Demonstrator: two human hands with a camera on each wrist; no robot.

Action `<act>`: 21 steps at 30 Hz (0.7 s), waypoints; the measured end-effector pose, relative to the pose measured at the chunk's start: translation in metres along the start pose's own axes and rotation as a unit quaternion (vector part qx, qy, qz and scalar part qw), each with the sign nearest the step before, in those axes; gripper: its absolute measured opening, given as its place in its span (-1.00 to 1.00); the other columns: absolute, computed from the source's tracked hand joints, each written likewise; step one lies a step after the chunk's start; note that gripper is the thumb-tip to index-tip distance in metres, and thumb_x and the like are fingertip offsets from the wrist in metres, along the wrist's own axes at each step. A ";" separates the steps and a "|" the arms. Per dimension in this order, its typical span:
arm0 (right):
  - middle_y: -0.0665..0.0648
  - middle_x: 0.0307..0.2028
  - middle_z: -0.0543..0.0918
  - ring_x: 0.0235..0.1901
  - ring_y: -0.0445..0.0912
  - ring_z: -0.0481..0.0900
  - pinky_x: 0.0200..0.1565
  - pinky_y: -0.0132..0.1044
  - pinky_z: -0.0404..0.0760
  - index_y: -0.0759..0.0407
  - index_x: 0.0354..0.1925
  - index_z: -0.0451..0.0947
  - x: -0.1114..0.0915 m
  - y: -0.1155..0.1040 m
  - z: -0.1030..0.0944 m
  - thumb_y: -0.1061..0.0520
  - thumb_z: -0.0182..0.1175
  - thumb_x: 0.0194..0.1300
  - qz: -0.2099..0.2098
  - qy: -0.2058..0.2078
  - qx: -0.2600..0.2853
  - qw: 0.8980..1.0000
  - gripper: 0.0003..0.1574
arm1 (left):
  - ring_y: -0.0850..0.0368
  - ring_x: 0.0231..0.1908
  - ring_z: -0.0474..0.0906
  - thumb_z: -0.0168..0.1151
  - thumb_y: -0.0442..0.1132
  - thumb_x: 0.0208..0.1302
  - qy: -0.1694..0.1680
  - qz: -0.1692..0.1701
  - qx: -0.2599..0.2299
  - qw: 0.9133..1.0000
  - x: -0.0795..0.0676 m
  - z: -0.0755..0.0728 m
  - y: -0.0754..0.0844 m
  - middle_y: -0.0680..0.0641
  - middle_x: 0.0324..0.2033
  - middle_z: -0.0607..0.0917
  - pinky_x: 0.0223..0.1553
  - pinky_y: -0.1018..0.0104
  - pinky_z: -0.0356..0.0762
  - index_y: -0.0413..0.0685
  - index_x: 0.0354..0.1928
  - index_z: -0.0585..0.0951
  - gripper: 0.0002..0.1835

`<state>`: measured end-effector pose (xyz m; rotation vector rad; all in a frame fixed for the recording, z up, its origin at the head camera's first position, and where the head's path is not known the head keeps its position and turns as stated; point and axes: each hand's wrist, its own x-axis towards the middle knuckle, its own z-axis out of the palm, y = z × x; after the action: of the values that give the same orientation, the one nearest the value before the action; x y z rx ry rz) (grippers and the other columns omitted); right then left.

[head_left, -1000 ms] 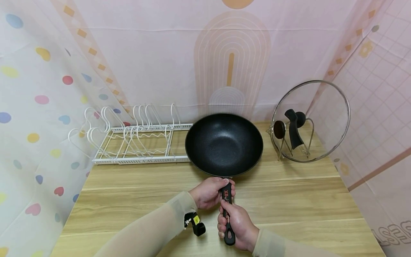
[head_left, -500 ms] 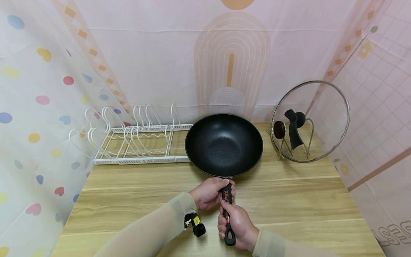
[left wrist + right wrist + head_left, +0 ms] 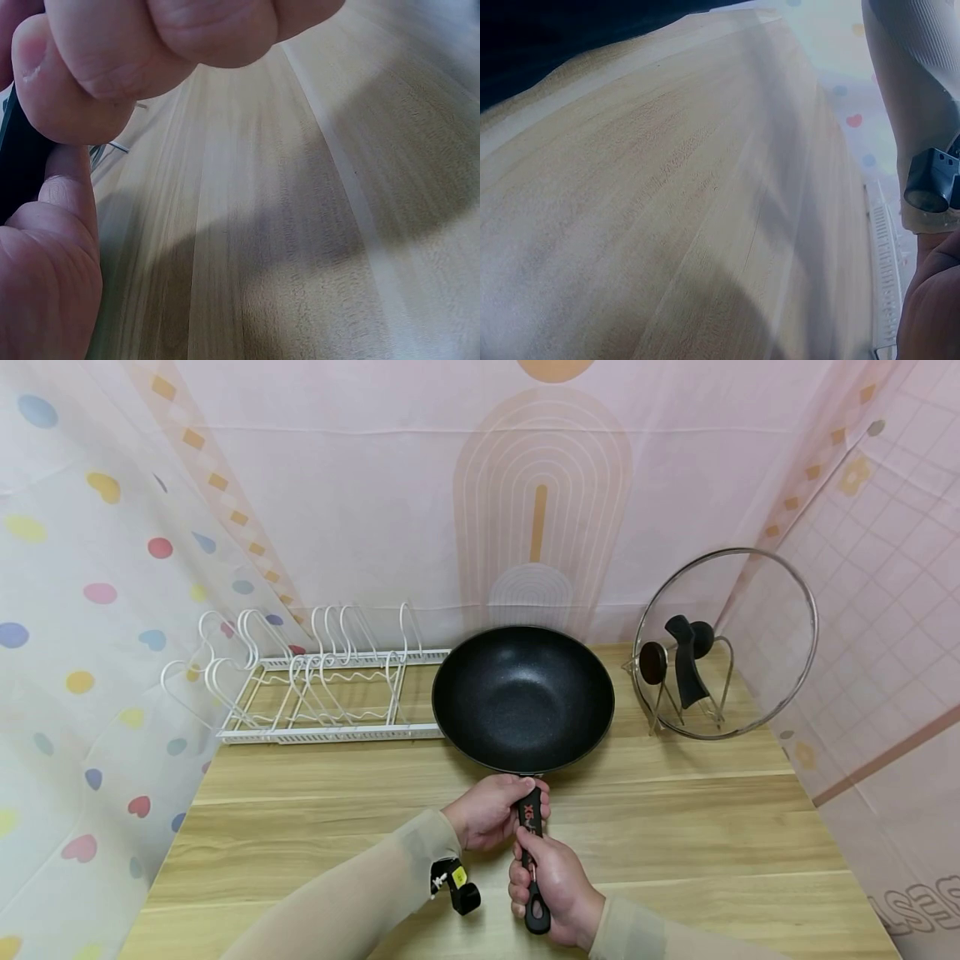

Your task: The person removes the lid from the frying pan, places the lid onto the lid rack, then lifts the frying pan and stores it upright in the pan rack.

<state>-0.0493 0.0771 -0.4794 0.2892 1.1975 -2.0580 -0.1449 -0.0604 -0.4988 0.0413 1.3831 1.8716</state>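
Wok [image 3: 523, 702], round, speckled, toward the back edge of the wood-grained table [image 3: 675, 835]; we clasp its handle [image 3: 529, 810] with left grip [image 3: 491, 812] and right grip [image 3: 557, 883].

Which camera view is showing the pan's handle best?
The head view: the handle shows along its length below the pan, though both hands cover parts. Left wrist: only a dark piece, left edge. Right wrist: I cannot make it out.

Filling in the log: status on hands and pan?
Left hand, right hand: both gripping handle. Pan open side up. White rack partly behind pan, contact unclear.
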 end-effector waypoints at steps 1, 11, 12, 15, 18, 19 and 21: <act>-0.18 -0.65 0.32 -0.67 -0.30 0.31 -0.53 -0.45 0.44 -0.02 -0.23 0.27 0.000 0.000 0.000 -0.13 -0.17 0.68 0.000 0.000 0.000 1.000 -0.68 | 0.29 -0.23 0.68 -0.21 -0.22 0.72 0.003 0.000 0.001 1.000 0.000 0.000 0.000 0.01 -0.21 0.66 -0.12 0.47 0.71 -0.51 0.31 0.35 -0.57; -0.18 -0.65 0.32 -0.67 -0.30 0.30 -0.54 -0.45 0.43 -0.03 -0.24 0.27 -0.001 0.000 0.000 -0.15 -0.16 0.68 0.002 -0.001 -0.002 1.000 -0.67 | 0.30 -0.25 0.68 -0.22 -0.22 0.72 0.008 0.003 0.004 1.000 -0.001 0.000 -0.001 0.02 -0.23 0.67 -0.15 0.47 0.70 -0.51 0.31 0.34 -0.56; -0.18 -0.65 0.32 -0.67 -0.30 0.30 -0.54 -0.45 0.43 -0.04 -0.24 0.28 -0.001 0.000 0.001 -0.15 -0.16 0.68 0.002 -0.001 -0.002 1.000 -0.67 | 0.30 -0.25 0.68 -0.21 -0.22 0.72 0.008 0.003 0.004 1.000 -0.001 0.000 -0.001 0.02 -0.24 0.67 -0.15 0.48 0.70 -0.51 0.31 0.34 -0.56; -0.18 -0.65 0.32 -0.67 -0.30 0.31 -0.54 -0.45 0.43 -0.04 -0.23 0.27 -0.001 -0.001 0.001 -0.15 -0.15 0.68 0.001 -0.001 -0.001 1.000 -0.68 | 0.30 -0.24 0.67 -0.21 -0.22 0.72 0.007 0.004 0.006 1.000 -0.002 0.001 0.000 0.03 -0.23 0.67 -0.14 0.48 0.70 -0.51 0.31 0.34 -0.56; -0.17 -0.65 0.32 -0.67 -0.30 0.31 -0.54 -0.45 0.44 -0.03 -0.23 0.27 -0.002 -0.001 0.002 -0.15 -0.15 0.68 -0.001 -0.002 0.000 1.000 -0.68 | 0.30 -0.24 0.67 -0.21 -0.22 0.72 0.006 0.004 0.005 1.000 -0.002 0.002 0.001 0.03 -0.23 0.66 -0.14 0.48 0.71 -0.51 0.31 0.34 -0.56; -0.17 -0.65 0.32 -0.68 -0.30 0.31 -0.54 -0.45 0.44 -0.03 -0.23 0.27 -0.002 -0.002 0.002 -0.15 -0.15 0.68 -0.002 -0.002 0.000 1.000 -0.68 | 0.30 -0.24 0.67 -0.21 -0.22 0.72 0.006 0.004 0.004 1.000 -0.003 0.002 0.002 0.03 -0.23 0.66 -0.14 0.48 0.71 -0.50 0.31 0.34 -0.56; -0.17 -0.65 0.32 -0.68 -0.30 0.31 -0.54 -0.45 0.44 -0.03 -0.23 0.27 -0.003 -0.002 0.002 -0.15 -0.15 0.68 -0.003 -0.003 0.000 1.000 -0.68 | 0.30 -0.24 0.67 -0.22 -0.22 0.72 0.007 0.005 0.005 1.000 -0.003 0.002 0.002 0.03 -0.23 0.66 -0.14 0.48 0.71 -0.51 0.31 0.34 -0.56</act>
<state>-0.0482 0.0773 -0.4752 0.2804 1.1956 -2.0626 -0.1428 -0.0607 -0.4947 0.0402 1.4052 1.8767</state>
